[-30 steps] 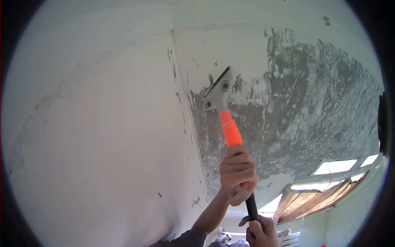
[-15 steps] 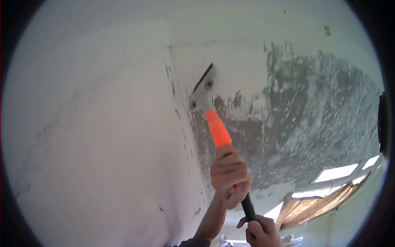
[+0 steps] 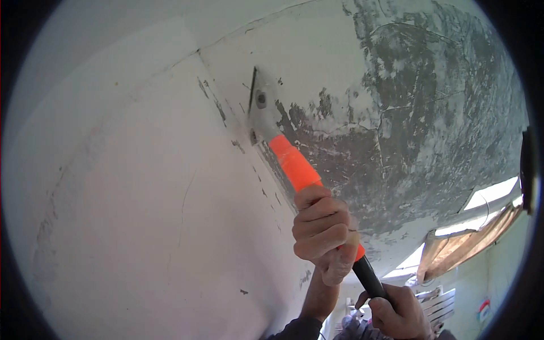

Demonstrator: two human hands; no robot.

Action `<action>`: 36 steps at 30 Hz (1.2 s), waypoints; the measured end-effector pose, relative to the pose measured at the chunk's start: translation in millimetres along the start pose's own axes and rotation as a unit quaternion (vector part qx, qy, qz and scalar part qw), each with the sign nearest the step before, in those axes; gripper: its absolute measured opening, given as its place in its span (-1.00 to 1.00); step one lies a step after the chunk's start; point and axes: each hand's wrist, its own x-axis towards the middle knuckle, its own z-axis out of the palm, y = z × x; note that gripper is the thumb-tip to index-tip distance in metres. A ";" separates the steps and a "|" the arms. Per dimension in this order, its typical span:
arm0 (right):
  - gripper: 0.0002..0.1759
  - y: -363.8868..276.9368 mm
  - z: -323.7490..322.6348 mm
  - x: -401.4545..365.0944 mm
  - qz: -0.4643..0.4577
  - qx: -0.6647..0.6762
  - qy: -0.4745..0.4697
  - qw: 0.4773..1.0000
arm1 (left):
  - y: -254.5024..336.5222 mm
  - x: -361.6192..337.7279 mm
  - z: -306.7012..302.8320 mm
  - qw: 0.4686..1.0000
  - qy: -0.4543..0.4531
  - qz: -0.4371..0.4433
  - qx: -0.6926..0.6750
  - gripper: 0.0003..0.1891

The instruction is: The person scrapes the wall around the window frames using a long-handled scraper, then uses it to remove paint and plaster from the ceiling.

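A long-handled scraper [image 3: 298, 167] with an orange-and-black handle slants up from the lower right. Its grey head, slightly blurred, lies against the wall near the corner, beside a patch of exposed dark grey surface [image 3: 419, 124]. My left hand [image 3: 322, 226] is wrapped around the orange grip, fingers closed. Lower down, my right hand [image 3: 399, 311] is closed around the black end of the handle. Its thumb shows, but the palm side is partly hidden.
A pale wall [image 3: 130, 215] with small dark chips fills the left side. At lower right, brownish curtain cloth [image 3: 459, 252] hangs by bright window openings. A white slatted object [image 3: 441, 306] stands beyond my right hand, and a dark object [image 3: 529, 170] borders the right edge.
The scraper head has shifted left and slightly up in view, and its blade stands more upright. Both hands have moved right in view, still gripping the handle. The camera view has shifted too.
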 end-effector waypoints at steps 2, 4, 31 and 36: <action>-0.60 4.5 1.0 4.3 -0.015 0.009 0.004 1.000 | -1.2 1.9 -0.9 1.000 0.030 0.007 0.004 -0.62; -0.60 4.2 2.0 -0.8 0.027 0.052 0.001 0.998 | 1.3 1.8 -0.3 1.000 0.024 -0.003 0.010 -0.62; -0.65 -2.1 15.9 -7.9 0.001 -0.071 0.054 0.996 | -0.4 -3.8 -5.5 0.997 0.065 0.005 -0.031 -0.63; -0.68 5.3 10.8 -13.8 -0.008 -0.041 0.043 0.998 | 4.0 -6.3 -2.0 0.998 0.060 0.006 -0.022 -0.60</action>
